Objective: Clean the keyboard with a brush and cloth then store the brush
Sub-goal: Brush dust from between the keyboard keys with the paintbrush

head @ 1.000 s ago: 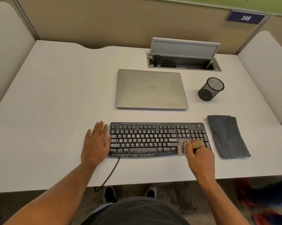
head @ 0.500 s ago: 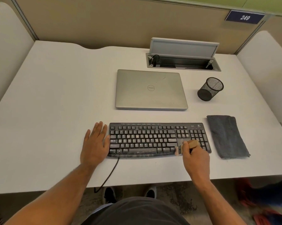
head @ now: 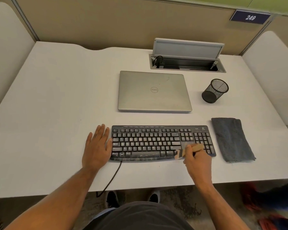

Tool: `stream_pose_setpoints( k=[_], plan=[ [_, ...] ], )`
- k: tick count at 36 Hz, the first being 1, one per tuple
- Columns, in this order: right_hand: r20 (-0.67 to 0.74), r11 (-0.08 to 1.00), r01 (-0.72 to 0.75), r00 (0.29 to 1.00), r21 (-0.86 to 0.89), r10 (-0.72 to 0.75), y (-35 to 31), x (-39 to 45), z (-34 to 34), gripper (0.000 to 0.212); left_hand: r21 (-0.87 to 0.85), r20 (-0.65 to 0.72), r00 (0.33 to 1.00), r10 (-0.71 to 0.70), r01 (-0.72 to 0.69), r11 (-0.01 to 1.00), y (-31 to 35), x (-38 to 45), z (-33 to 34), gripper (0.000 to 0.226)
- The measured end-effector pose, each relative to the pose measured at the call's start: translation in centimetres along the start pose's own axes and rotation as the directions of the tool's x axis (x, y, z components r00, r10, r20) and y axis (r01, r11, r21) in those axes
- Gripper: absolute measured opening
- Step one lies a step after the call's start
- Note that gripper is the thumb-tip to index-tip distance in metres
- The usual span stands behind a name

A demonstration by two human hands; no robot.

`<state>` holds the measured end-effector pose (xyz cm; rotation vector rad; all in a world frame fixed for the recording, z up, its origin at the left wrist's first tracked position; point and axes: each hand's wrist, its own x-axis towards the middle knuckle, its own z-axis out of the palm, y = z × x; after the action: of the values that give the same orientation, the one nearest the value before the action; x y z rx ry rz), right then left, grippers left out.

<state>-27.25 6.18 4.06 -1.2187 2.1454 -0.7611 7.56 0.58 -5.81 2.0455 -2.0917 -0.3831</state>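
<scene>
Right hand point(head: 197, 163), fingers wrapped round the brush point(head: 188, 151), bristles on the keyboard point(head: 156, 143) lower right; left hand point(head: 96, 146) flat, fingers straight, at its left end; cloth point(head: 231, 140) lies right.

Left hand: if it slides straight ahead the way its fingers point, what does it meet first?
The left hand lies flat beside the keyboard, fingers pointing up the desk. That line looks free; the laptop sits off to the right.
</scene>
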Motion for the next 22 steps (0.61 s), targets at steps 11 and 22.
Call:
stream_pose_setpoints(
  k=[11,22],
  plan=[
    [0.132,0.971,0.166,0.981,-0.174,-0.144,-1.3,0.1,-0.2,0.034,0.000,0.004,1.000,0.001,-0.001,1.000,0.0,0.2,0.1,0.071],
    [0.168,0.954,0.216,0.969,-0.209,-0.183,-1.5,-0.3,-0.7,0.028,-0.009,-0.004,1.000,0.005,-0.005,1.000,0.1,0.0,-0.2,0.071]
  ],
)
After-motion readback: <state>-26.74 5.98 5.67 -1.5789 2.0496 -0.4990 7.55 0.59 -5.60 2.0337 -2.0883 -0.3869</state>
